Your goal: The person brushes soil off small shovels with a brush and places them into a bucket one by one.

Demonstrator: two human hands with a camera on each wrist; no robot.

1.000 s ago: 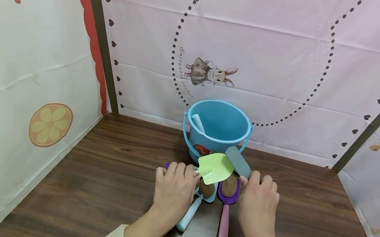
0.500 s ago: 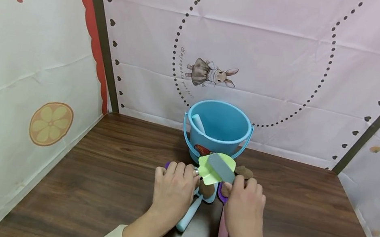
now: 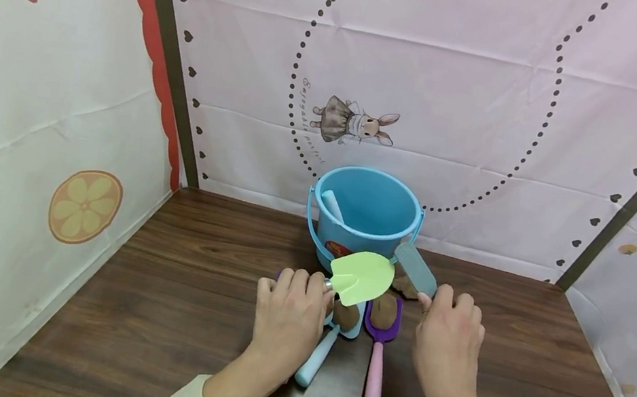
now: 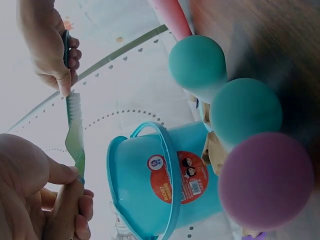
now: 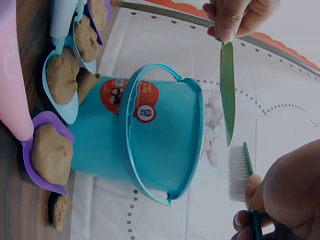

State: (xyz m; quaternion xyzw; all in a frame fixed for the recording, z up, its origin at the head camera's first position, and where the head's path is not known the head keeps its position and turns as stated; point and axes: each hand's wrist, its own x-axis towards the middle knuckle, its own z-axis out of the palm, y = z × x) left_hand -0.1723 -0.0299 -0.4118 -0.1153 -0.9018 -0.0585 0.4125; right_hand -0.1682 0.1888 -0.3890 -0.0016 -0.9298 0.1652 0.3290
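Note:
My left hand [image 3: 290, 314] grips the wooden handle of a small trowel with a light green blade [image 3: 361, 277], raised in front of the bucket. In the right hand [image 3: 448, 341] is a scrubbing brush [image 3: 416, 268] with a green back. Its white bristles [image 5: 237, 172] face the trowel blade in the right wrist view, just off the tip. Below them lie toy shovels: a purple one with a pink handle [image 3: 375, 375] and light blue ones, one with a blue handle [image 3: 316, 359]. Brown sand lumps [image 5: 52, 155] fill their scoops. The left hand partly hides the leftmost shovels.
A blue bucket [image 3: 326, 230] with a red label stands behind the shovels, a light blue handle [image 3: 332, 206] sticking up inside it. Another brown lump [image 3: 406, 287] lies on the wooden table [image 3: 516, 365] beside it. Printed cloth walls [image 3: 433, 92] close off the back and sides.
The brush passed left over the trowel blade, then moved back right, off it. The trowel and the left hand stay nearly still.

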